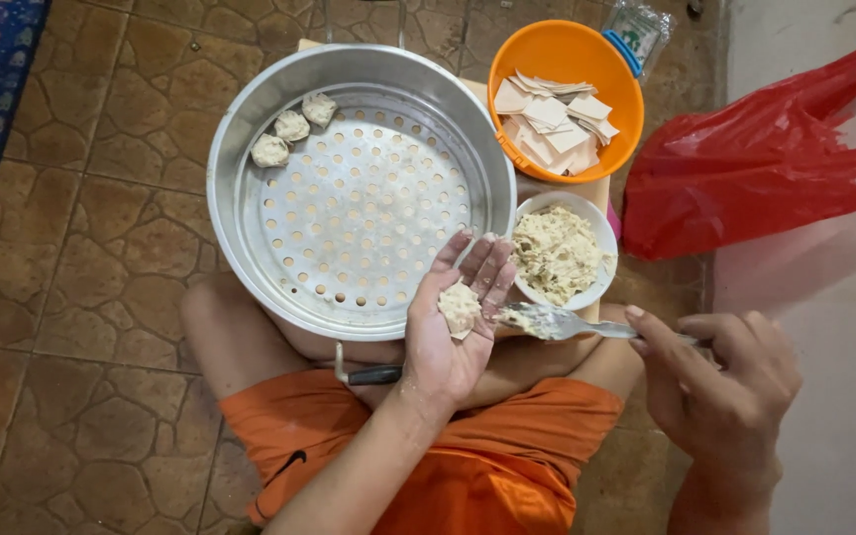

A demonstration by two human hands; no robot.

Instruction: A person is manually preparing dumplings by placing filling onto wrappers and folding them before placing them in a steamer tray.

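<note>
1. Holding a square wrapper with a mound of filling (460, 307) on its open palm, the left hand (458, 327) lies spread, fingers straight and loosely together, pinching nothing; the wrapper sits flat and is not yet folded.
2. Right hand (720, 381): fingers pressed onto the handle of a metal spoon (557, 321), whose bowl, smeared with filling, lies just beside the left palm, on its right.
3. Finished pieces: three closed dumplings (292, 126) sit in a row against the far left wall of the perforated metal steamer tray (240, 228), well beyond the left hand's fingertips. The greater part of the tray's holed floor shows bare.
4. Supplies: a white bowl (601, 233) of filling stands just beyond the spoon, heaped nearly to its rim. An orange bowl (532, 69) further off holds a loose stack of unused wrappers (552, 124).
5. Judgement of progress: early stage. Three pieces done, a fourth loaded and awaiting closure; ample filling, wrappers and tray space remain.
6. Surroundings: a red plastic bag (765, 149) lies beyond the right hand, on the floor.
</note>
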